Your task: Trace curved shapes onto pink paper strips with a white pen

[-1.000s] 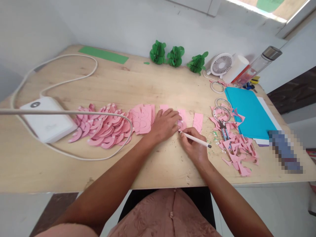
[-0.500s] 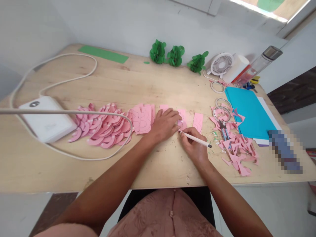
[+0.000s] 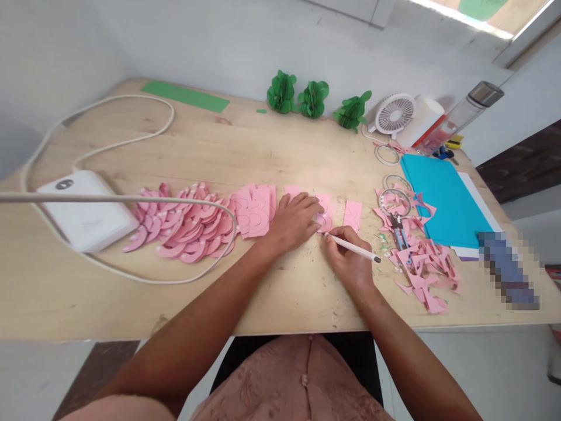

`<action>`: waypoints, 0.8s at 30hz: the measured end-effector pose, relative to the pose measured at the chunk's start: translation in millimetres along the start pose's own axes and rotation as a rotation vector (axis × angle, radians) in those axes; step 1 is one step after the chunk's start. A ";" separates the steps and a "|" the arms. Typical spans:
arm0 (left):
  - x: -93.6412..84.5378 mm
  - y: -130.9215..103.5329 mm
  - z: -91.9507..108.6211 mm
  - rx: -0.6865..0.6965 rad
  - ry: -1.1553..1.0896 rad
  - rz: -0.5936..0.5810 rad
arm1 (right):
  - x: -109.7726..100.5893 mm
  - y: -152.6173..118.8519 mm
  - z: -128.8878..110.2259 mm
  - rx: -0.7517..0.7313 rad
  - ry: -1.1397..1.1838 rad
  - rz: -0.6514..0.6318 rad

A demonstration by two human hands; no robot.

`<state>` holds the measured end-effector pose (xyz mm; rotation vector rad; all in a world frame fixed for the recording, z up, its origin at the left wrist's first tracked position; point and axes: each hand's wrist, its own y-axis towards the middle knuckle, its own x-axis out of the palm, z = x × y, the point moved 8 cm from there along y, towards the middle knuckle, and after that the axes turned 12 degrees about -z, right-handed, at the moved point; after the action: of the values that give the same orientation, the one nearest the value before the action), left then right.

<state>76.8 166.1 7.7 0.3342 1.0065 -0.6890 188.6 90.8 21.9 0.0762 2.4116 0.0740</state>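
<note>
My left hand [image 3: 298,219] lies flat with its fingers spread over pink paper, part of which it hides. Its fingertips touch a pink strip [image 3: 325,211] with curved drawn lines. A white pen [image 3: 357,248] is pinched in my right hand [image 3: 350,257], its tip at the lower edge of that strip. Just above the right hand is another marked pink piece [image 3: 352,215]. Left of my left hand lie pink sheets [image 3: 254,210] with drawn curves, and beyond them a heap of cut curved pink pieces [image 3: 188,222].
Pink scraps [image 3: 425,263] surround pliers-like scissors [image 3: 398,231] and tape rolls [image 3: 394,202]. A blue folder [image 3: 447,199] and a bottle [image 3: 464,114] are at the right. Green paper shapes [image 3: 281,92] and a fan [image 3: 394,114] stand behind. A cable loops from a white power bank [image 3: 87,210].
The right hand and pen have moved slightly right along the lower edge of the pink strip. My left hand rests in the same place on the paper.
</note>
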 end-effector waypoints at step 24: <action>1.7 0.6 -2.0 -0.003 0.003 0.008 | -2.1 -0.4 1.0 -0.007 -0.013 0.029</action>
<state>76.5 167.0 5.1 0.3363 1.0084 -0.6801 190.9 90.2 22.5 0.1083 2.3976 0.0946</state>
